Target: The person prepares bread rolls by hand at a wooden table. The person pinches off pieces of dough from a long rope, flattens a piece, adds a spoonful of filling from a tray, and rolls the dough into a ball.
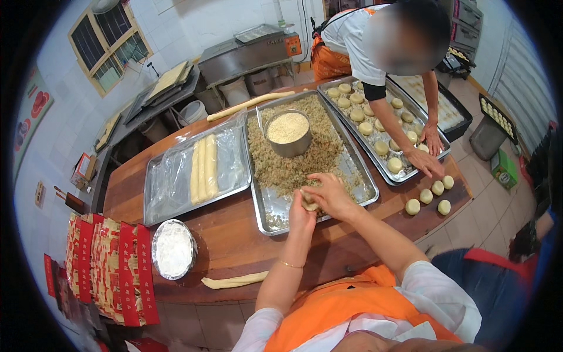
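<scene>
Over the near end of a metal tray (365, 186), my left hand (301, 216) cups a small piece of dough (309, 202), its fingers closed around it. From the right, my right hand (333, 196) presses its fingertips onto the same dough, hiding much of it. A crumbly brown-green filling (272, 167) covers most of the tray. In it stands a round metal pot (293, 146) of pale grains (288, 127), with a flat-bladed tool (259, 120) beside it. A dough strip (234, 280) lies on the wooden table close to my left forearm.
Left are a tray of dough ropes (203, 170) under plastic and a bowl of white flour (175, 249). Another dough rope (249, 105) lies behind. At right, a co-worker's hands (425, 158) reach over a tray of round dough pieces (381, 146); several dough balls (412, 206) sit at the table edge.
</scene>
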Demonstrator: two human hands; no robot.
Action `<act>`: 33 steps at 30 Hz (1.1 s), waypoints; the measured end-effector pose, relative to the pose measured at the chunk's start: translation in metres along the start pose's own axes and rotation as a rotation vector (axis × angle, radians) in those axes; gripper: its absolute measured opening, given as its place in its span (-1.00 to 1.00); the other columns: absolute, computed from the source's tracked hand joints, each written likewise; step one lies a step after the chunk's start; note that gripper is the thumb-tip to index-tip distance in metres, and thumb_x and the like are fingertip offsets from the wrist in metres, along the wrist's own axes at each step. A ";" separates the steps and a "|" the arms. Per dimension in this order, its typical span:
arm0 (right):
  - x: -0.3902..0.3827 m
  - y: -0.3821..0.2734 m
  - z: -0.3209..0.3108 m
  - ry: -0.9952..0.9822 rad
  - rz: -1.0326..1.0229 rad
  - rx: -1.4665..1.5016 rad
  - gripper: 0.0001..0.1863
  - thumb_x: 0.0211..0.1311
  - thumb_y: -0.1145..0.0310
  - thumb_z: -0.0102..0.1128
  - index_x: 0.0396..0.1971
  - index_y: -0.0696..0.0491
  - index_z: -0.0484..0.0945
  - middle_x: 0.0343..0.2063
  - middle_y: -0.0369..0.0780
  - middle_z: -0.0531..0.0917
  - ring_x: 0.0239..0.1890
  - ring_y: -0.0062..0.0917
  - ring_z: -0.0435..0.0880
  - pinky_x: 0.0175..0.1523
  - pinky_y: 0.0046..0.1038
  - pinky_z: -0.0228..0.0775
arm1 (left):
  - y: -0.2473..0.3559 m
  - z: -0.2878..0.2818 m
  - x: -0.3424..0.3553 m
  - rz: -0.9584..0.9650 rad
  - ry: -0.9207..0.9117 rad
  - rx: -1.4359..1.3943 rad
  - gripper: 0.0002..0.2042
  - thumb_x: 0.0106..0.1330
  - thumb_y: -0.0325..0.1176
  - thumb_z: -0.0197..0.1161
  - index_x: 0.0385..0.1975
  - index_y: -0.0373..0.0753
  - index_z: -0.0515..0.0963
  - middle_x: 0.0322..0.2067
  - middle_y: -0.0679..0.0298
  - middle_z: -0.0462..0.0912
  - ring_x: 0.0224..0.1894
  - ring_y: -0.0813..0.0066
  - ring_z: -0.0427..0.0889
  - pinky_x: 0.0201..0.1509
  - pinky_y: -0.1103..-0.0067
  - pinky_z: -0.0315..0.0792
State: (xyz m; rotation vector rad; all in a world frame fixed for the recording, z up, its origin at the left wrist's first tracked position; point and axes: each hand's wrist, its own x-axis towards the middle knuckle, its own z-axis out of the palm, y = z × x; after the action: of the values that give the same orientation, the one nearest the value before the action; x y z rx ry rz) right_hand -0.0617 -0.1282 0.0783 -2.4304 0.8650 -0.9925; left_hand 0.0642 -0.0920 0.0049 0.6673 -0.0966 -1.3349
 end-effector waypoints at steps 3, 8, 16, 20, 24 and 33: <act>0.010 0.001 -0.005 -0.053 0.214 0.331 -0.72 0.14 0.49 0.32 -0.11 0.07 0.65 -0.26 -0.18 0.64 -0.18 -0.34 0.63 -0.04 -0.29 0.47 | 0.004 0.015 -0.005 0.074 -0.055 -0.002 -0.76 0.53 -0.33 0.02 0.04 -0.33 0.45 -0.05 0.19 0.57 -0.03 0.39 0.59 0.06 0.46 0.51; 0.002 0.008 0.011 0.045 0.049 0.202 -0.78 0.09 0.48 0.35 -0.21 0.10 0.64 -0.25 -0.11 0.60 -0.27 -0.22 0.63 -0.17 -0.32 0.52 | 0.002 0.012 -0.002 0.179 -0.084 0.148 -0.81 0.50 -0.42 0.07 0.00 -0.34 0.47 -0.14 0.23 0.61 -0.13 0.46 0.61 -0.07 0.56 0.54; 0.008 -0.005 -0.005 0.097 0.280 0.453 -0.78 0.08 0.51 0.34 -0.23 0.15 0.62 -0.36 -0.12 0.63 -0.27 -0.29 0.66 -0.16 -0.36 0.53 | 0.031 0.057 -0.039 0.152 -0.180 0.093 -0.63 0.59 -0.17 -0.14 0.11 -0.32 0.44 -0.06 0.07 0.60 0.00 0.31 0.60 0.07 0.42 0.53; 0.018 -0.018 -0.018 0.028 0.350 0.577 -0.81 0.08 0.54 0.31 -0.27 0.18 0.60 -0.28 -0.09 0.68 -0.17 -0.27 0.68 -0.07 -0.37 0.55 | 0.032 0.049 -0.019 0.161 -0.272 0.137 -0.47 0.59 0.00 -0.31 0.09 -0.35 0.46 0.04 0.06 0.59 0.06 0.22 0.59 0.20 0.30 0.48; 0.003 -0.024 -0.001 0.178 0.066 0.236 -0.87 0.06 0.55 0.30 -0.34 0.14 0.64 -0.24 -0.10 0.65 -0.18 -0.18 0.65 -0.03 -0.30 0.53 | 0.009 0.030 0.006 0.057 -0.146 -0.068 -0.48 0.55 -0.01 -0.21 -0.02 -0.36 0.53 -0.07 0.06 0.64 0.03 0.24 0.60 0.18 0.35 0.49; 0.003 0.019 0.011 -0.266 0.236 0.828 -0.28 0.27 0.36 0.19 0.43 -0.04 0.18 0.21 -0.14 0.45 0.26 -0.44 0.41 0.26 -0.43 0.34 | 0.004 0.029 -0.001 -0.166 0.040 -0.383 -0.65 0.34 0.03 0.27 -0.30 -0.17 0.54 -0.36 0.27 0.63 -0.26 0.32 0.64 -0.12 0.38 0.59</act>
State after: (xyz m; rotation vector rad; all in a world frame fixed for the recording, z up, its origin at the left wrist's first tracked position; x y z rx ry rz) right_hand -0.0598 -0.1432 0.0623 -1.6560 0.4885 -0.7158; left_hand 0.0550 -0.1023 0.0301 0.3819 0.2472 -1.4480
